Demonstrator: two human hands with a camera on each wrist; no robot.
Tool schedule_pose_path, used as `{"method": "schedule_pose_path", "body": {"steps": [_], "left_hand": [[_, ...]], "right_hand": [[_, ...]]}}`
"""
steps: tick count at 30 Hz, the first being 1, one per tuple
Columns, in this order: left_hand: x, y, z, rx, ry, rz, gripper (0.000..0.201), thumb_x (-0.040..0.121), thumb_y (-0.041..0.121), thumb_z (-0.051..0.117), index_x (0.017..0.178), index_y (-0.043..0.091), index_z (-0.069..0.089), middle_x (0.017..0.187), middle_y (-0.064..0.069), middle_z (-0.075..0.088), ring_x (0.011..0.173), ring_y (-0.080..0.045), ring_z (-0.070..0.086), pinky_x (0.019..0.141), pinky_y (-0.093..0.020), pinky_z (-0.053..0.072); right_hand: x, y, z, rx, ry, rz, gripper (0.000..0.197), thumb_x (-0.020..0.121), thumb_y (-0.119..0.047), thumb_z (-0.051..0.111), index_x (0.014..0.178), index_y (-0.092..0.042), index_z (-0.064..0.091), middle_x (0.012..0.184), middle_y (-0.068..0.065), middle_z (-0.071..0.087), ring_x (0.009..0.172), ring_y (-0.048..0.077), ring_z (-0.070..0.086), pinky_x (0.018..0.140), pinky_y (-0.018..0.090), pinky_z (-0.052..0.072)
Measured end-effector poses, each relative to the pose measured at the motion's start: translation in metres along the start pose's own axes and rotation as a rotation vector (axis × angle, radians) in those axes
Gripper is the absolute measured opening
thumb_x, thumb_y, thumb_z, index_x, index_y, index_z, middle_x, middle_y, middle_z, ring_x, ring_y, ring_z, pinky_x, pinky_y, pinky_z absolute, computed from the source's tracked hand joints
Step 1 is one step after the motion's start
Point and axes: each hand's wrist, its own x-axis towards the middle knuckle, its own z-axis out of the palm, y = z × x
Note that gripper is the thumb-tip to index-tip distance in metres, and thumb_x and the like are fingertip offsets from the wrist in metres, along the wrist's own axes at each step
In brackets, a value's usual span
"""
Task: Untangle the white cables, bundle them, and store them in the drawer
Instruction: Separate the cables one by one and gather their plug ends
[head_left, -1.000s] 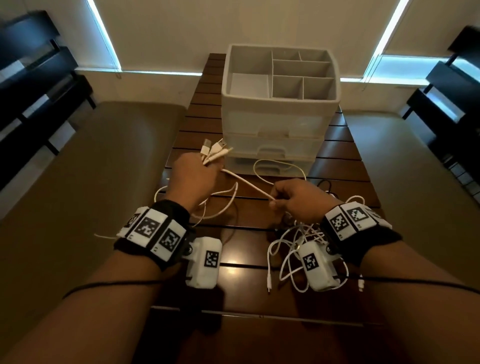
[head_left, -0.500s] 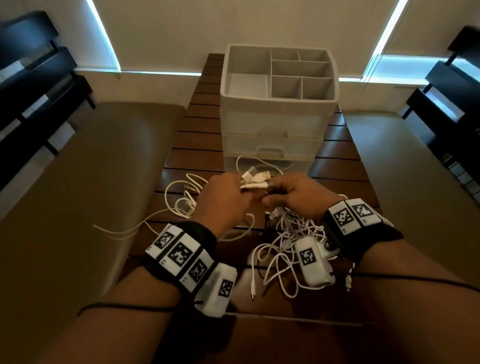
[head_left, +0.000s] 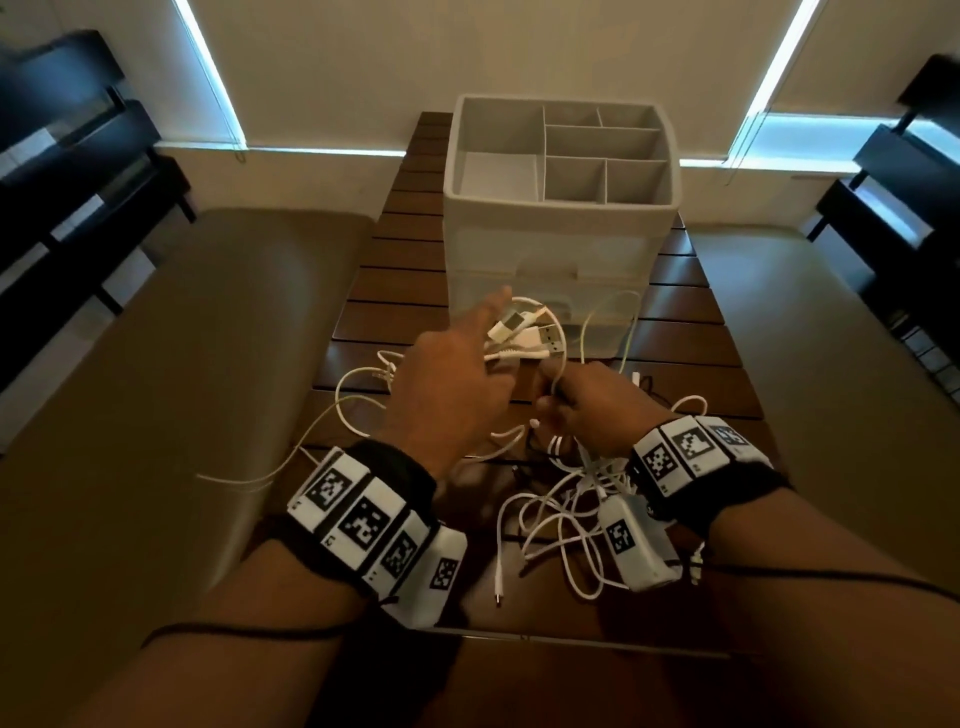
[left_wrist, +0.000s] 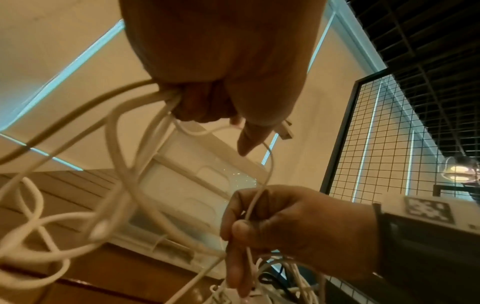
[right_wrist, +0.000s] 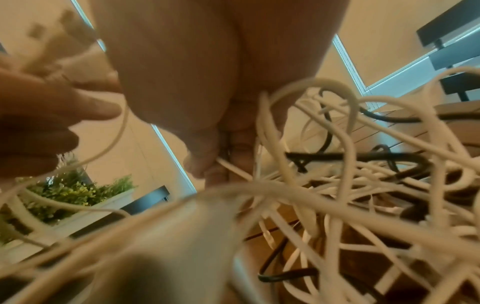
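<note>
My left hand (head_left: 457, 379) grips a bunch of white cable ends; their USB plugs (head_left: 524, 332) stick out to the right, and its index finger points toward the drawer unit (head_left: 561, 244). In the left wrist view the left hand (left_wrist: 207, 98) holds several white strands. My right hand (head_left: 587, 410) sits just right of it and pinches one thin white cable (left_wrist: 255, 197) that loops up to the plugs. A tangle of white cables (head_left: 566, 525) lies on the wooden table (head_left: 395, 291) under my right wrist. The right wrist view shows the tangle (right_wrist: 363, 185) close up with black cable mixed in.
The white drawer unit has an open divided tray on top (head_left: 602, 156) and shut drawers below. Loose white cable (head_left: 332, 415) trails off the table's left edge onto a tan bench (head_left: 171, 364). Another bench (head_left: 831, 338) is on the right. A black cable (right_wrist: 350, 156) runs through the tangle.
My left hand swung from the left to the middle, carrying the plug bundle toward the right hand, then lifted it toward the drawer unit. The right hand slid along its cable and stayed near the tangle.
</note>
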Motion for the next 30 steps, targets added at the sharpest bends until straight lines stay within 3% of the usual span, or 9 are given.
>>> {"method": "schedule_pose_path", "body": {"steps": [2,5,8,11,15,20,23,26,30], "left_hand": [[-0.005,0.005,0.003,-0.050,0.053,0.035,0.071,0.083,0.023,0.068,0.145,0.037,0.037,0.096,0.004,0.069,0.077,-0.013,0.066,0.072,-0.029,0.057],[-0.009,0.010,0.004,-0.018,0.033,0.126,0.049,0.086,0.025,0.067,0.133,0.029,0.054,0.100,0.000,0.071,0.084,-0.017,0.068,0.075,-0.031,0.057],[-0.007,0.006,0.008,0.146,-0.168,0.146,0.040,0.089,0.025,0.062,0.129,0.027,0.059,0.103,-0.004,0.072,0.093,-0.022,0.066,0.080,-0.033,0.052],[0.002,-0.012,0.012,0.307,-0.239,0.042,0.024,0.090,0.023,0.056,0.113,0.020,0.063,0.100,-0.007,0.069,0.095,-0.027,0.063,0.072,-0.033,0.043],[0.014,-0.025,0.006,0.211,-0.141,-0.100,0.018,0.090,0.024,0.059,0.097,0.011,0.069,0.088,-0.009,0.067,0.077,-0.025,0.061,0.063,-0.034,0.046],[0.036,-0.038,-0.030,-0.178,0.165,-0.355,0.009,0.085,0.016,0.070,0.082,0.024,0.069,0.070,0.001,0.064,0.060,-0.012,0.058,0.049,-0.018,0.044],[0.034,-0.043,-0.027,0.151,0.062,-0.297,0.012,0.083,0.012,0.063,0.092,0.017,0.069,0.079,-0.004,0.065,0.075,-0.027,0.063,0.065,-0.034,0.051],[0.018,-0.024,-0.008,0.185,-0.064,-0.169,0.017,0.087,0.024,0.064,0.102,0.018,0.069,0.087,-0.001,0.067,0.079,-0.022,0.064,0.069,-0.034,0.052],[0.011,-0.013,0.011,0.147,-0.225,-0.099,0.014,0.089,0.027,0.064,0.097,0.018,0.071,0.088,-0.005,0.070,0.082,-0.023,0.064,0.064,-0.031,0.045]], "right_hand": [[0.003,0.002,0.001,-0.010,-0.040,0.022,0.005,0.094,-0.023,0.054,0.090,-0.027,0.055,0.087,-0.003,0.067,0.082,0.017,0.064,0.078,0.035,0.052],[0.005,-0.001,0.004,-0.041,-0.020,0.000,0.013,0.094,-0.024,0.052,0.105,-0.019,0.058,0.091,0.000,0.066,0.084,0.021,0.064,0.081,0.041,0.053],[0.003,-0.009,0.001,-0.034,-0.023,-0.037,0.013,0.089,-0.006,0.052,0.095,-0.008,0.064,0.084,0.003,0.063,0.082,0.022,0.060,0.079,0.034,0.050],[0.002,-0.009,-0.001,0.040,0.027,-0.067,0.022,0.088,-0.007,0.056,0.103,-0.016,0.070,0.092,-0.001,0.067,0.085,0.015,0.061,0.076,0.025,0.046],[0.003,0.002,0.001,0.077,0.035,-0.057,0.002,0.088,-0.021,0.064,0.089,-0.022,0.066,0.082,-0.006,0.065,0.076,0.011,0.059,0.070,0.027,0.044],[-0.002,0.016,0.006,0.026,-0.034,0.064,0.006,0.090,-0.027,0.061,0.087,-0.026,0.066,0.085,-0.005,0.067,0.081,0.012,0.063,0.073,0.029,0.049],[-0.002,0.011,0.004,-0.038,-0.021,0.053,0.010,0.092,-0.024,0.058,0.091,-0.027,0.067,0.087,-0.006,0.067,0.087,0.014,0.062,0.079,0.029,0.045],[0.005,0.000,-0.001,-0.135,0.025,-0.001,0.018,0.091,-0.016,0.054,0.088,-0.031,0.064,0.088,-0.012,0.064,0.088,0.013,0.059,0.092,0.034,0.040],[0.009,-0.005,-0.006,0.117,0.096,-0.055,0.017,0.092,-0.015,0.057,0.102,-0.023,0.068,0.087,-0.006,0.065,0.083,0.015,0.061,0.074,0.027,0.044]]}}
